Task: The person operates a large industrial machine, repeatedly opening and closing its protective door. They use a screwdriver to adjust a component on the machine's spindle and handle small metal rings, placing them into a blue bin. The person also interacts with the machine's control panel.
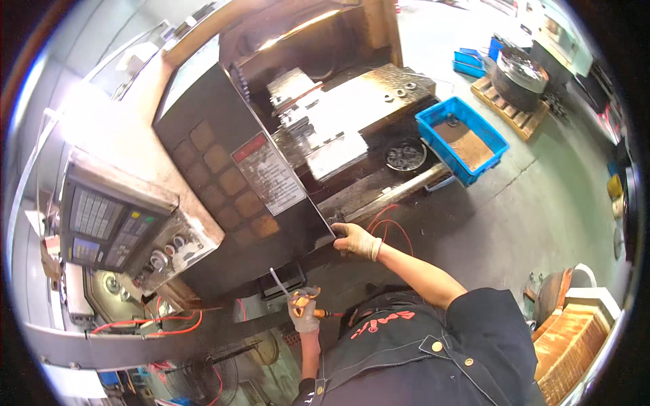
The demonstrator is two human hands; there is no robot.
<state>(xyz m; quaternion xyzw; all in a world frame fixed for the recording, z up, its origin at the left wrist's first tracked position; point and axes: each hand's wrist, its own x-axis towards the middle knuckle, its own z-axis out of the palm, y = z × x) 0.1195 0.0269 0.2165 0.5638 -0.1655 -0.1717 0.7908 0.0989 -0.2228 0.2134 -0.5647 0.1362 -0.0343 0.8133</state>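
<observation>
My left hand [304, 315], in a grey-white glove with stained fingertips, is closed around an air blow gun [278, 280]. Its thin metal nozzle points up and left, and an orange fitting [322, 313] shows on the other side of the hand. Farther right, my gloved right hand [357, 241] is closed on the dark handle [338, 232] at the edge of the machine's sliding door [217, 203]. Past that edge, the metal fixture [325, 128] and the bed of the machine are exposed.
A control panel [101, 227] juts out at left. Several small metal rings [399, 92] lie on a flat surface inside the machine. A blue bin [497, 143] stands at its right end, beside a round tray of metal pieces [406, 156]. Red hoses [399, 224] hang nearby. A wooden pallet [511, 111] bears a drum.
</observation>
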